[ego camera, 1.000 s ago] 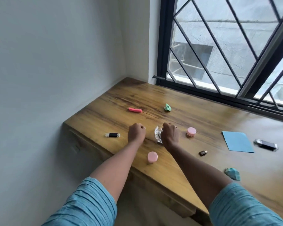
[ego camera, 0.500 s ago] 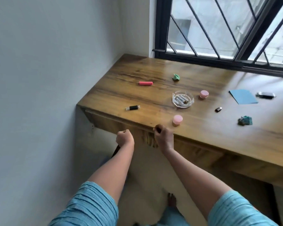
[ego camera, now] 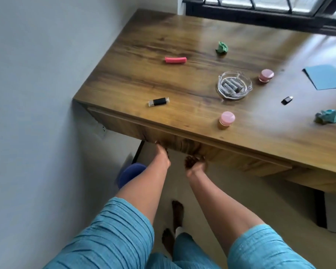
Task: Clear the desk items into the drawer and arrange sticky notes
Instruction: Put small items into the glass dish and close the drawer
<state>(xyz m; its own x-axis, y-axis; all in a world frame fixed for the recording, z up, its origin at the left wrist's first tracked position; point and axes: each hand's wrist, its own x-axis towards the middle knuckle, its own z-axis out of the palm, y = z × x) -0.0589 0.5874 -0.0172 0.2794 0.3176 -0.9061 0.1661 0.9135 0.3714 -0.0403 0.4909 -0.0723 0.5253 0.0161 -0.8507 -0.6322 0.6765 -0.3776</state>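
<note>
Wood-grain drawer front [ego camera: 184, 141] under the table [ego camera: 163, 82] edge is where both hands meet. The left hand [ego camera: 162, 156] reaches up with its fingers hooked under the front's lower edge. The right hand [ego camera: 194, 163], palm up and just beside it, curls its fingers under the same edge. Both are blurred, so the fingertips cannot be made out. The drawer looks closed or nearly so.

The task's things all lie on the tabletop, above and beyond the hands:
- a black USB stick [ego camera: 158, 101] near the left front corner
- a pink-lidded jar [ego camera: 227, 119] close to the front edge
- a glass ashtray [ego camera: 234, 95] holding grey batteries [ego camera: 232, 86]
- a second pink-lidded jar [ego camera: 266, 75] just right of the ashtray
- a pink roll [ego camera: 175, 60] and a crumpled green paper [ego camera: 222, 48] farther back
- a blue sticky note [ego camera: 325, 76], a small black adapter [ego camera: 287, 100] and a crumpled teal paper [ego camera: 327, 117] at the right

Under the table, left of the arms, stands a blue round thing [ego camera: 131, 172], partly hidden. Bare feet [ego camera: 177, 212] stand on the floor.
</note>
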